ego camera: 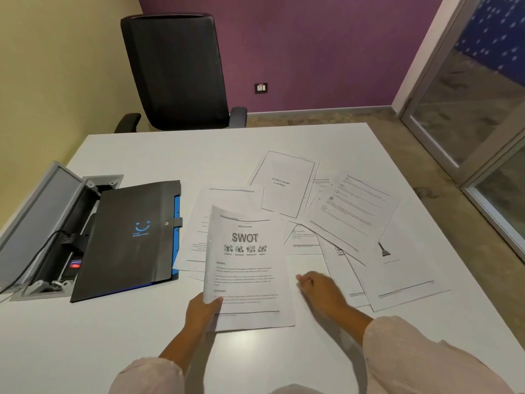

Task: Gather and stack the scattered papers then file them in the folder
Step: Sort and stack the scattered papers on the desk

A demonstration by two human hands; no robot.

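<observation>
The table [142,336] looks smooth, white and a little shiny. The papers [355,209] on it are thin white paper with black print, and flat and matt. The folder [127,237] at the left looks like dark, matt plastic. The far chair [176,72] has a black cloth back. The sleeves [426,359] are soft pale cloth.

- Two hands: left hand [202,311], right hand [321,288].
- One black folder [127,240], left.
- One chair [176,72], far.
- One table [85,331].
- Roughly eight loose papers [352,211]; overlaps hide the exact number.
</observation>
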